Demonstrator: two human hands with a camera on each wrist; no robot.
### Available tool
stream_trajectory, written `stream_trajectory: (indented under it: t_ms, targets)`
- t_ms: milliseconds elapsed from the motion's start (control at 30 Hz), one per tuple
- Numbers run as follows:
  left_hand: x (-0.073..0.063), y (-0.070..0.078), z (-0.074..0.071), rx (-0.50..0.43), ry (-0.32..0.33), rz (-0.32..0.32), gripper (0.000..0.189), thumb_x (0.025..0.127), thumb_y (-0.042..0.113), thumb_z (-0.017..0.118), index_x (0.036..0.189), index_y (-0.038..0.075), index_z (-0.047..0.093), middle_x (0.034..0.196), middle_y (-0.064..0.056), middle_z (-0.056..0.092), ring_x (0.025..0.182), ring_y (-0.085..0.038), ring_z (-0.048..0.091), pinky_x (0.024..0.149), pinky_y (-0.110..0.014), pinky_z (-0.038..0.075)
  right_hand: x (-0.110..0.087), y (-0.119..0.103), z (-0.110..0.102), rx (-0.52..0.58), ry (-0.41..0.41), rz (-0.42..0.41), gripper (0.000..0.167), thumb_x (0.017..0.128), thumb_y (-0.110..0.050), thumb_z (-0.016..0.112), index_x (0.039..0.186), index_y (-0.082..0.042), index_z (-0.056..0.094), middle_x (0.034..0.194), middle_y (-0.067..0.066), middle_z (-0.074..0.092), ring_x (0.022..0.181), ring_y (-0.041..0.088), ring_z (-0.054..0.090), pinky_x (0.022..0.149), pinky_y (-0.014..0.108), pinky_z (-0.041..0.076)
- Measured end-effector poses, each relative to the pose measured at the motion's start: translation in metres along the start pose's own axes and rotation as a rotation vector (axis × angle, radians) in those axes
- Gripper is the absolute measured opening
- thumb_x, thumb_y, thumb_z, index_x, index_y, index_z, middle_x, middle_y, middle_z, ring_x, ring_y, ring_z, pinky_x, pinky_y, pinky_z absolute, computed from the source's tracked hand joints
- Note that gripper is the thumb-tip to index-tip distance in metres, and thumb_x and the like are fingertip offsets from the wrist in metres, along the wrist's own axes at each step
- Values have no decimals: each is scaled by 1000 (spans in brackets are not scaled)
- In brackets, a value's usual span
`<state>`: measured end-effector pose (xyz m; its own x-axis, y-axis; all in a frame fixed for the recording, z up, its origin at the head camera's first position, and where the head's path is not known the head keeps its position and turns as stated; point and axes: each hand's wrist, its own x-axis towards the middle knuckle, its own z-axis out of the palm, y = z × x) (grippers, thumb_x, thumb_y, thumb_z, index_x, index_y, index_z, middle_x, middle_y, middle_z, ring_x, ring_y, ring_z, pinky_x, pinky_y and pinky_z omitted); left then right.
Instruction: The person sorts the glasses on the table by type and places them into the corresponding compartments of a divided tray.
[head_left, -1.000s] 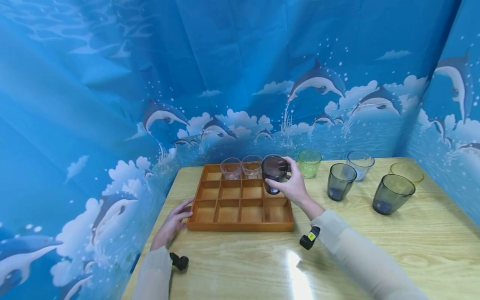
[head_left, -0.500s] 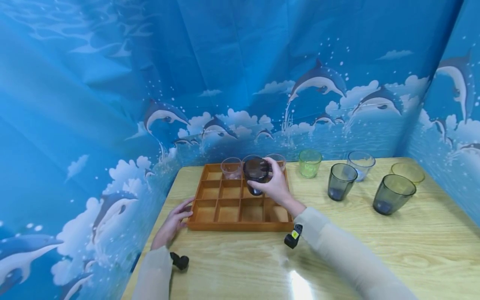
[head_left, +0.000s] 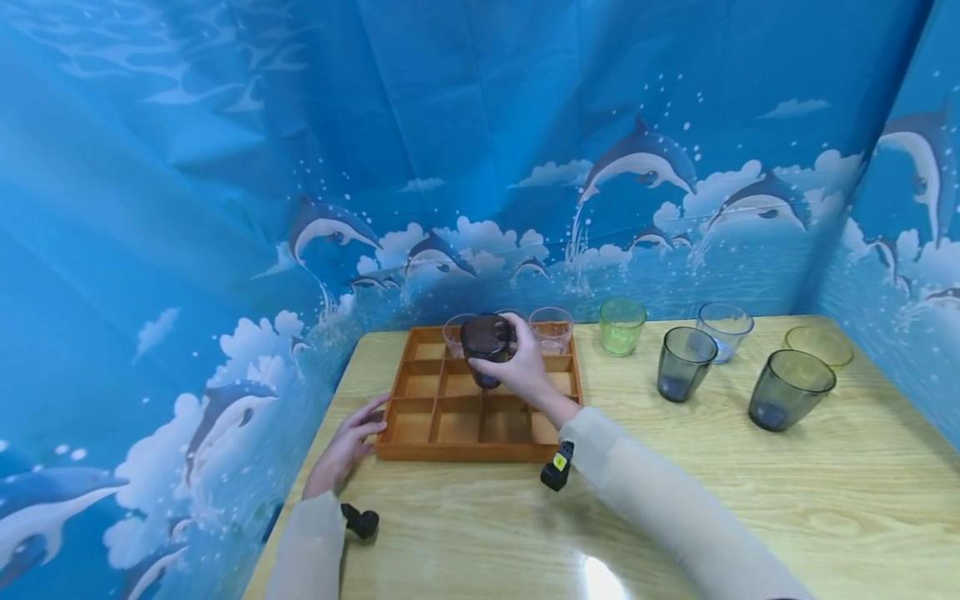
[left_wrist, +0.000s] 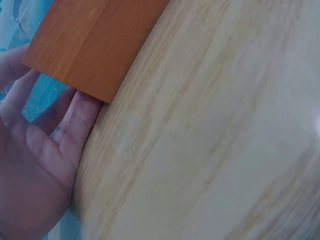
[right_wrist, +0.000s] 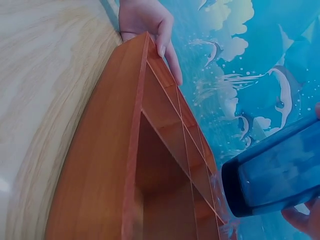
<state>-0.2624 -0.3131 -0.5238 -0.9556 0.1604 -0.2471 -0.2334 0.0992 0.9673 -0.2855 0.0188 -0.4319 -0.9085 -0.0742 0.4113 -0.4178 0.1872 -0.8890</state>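
Note:
My right hand (head_left: 525, 371) holds a dark tinted drinking glass (head_left: 482, 340) between thumb and fingers, above the middle of a wooden compartment tray (head_left: 480, 452). In the right wrist view that glass (right_wrist: 280, 172) looks blue, tilted, with its thick base toward the tray. My left hand (head_left: 347, 446) rests at the tray's left side, its extended fingers touching the wood, as the left wrist view also shows. Clear glasses stand in the back row: one (head_left: 453, 335) partly behind the dark glass, one (head_left: 552, 332) at the right end, and another mostly hidden by my right hand.
Right of the tray on the wood-grain table (head_left: 465, 533) stand a green glass (head_left: 621, 327), a pale bluish glass (head_left: 726, 329), a grey glass (head_left: 684, 364), a dark olive glass (head_left: 791, 390) and a yellow glass (head_left: 828, 346). A dolphin-print curtain (head_left: 450, 167) rises behind.
My right hand has carried the dark glass leftward over the tray, from the right-hand columns to nearer the middle. My left hand has stayed at the tray's left side.

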Motion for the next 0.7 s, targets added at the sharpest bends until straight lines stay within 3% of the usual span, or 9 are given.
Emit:
stream_trajectory:
  t_ms: [300,567,700]
  targets:
    - [1,-1,0,-5,-2,5,55,90,21,58,141,25,41,142,-7,35,124,-28,35,83,-38,43,1,-29,11,48,-48,-2,74,75,-10,77,134,7,35,128,26,41,114,40,44,88,48,43]
    - [1,0,0,-8,8,-8,54,89,21,58,141,26,41,142,-6,35,124,-28,35,84,-38,43,6,-24,25,57,-54,-4,74,75,-10,77,134,8,35,127,28,42,113,41,44,89,50,41]
    - [0,0,0,0,10,-12,55,89,20,58,141,25,41,143,-7,34,125,-28,34,86,-38,41,11,-1,35,46,-45,5,76,75,-17,78,135,1,37,128,22,44,113,35,46,89,50,40]
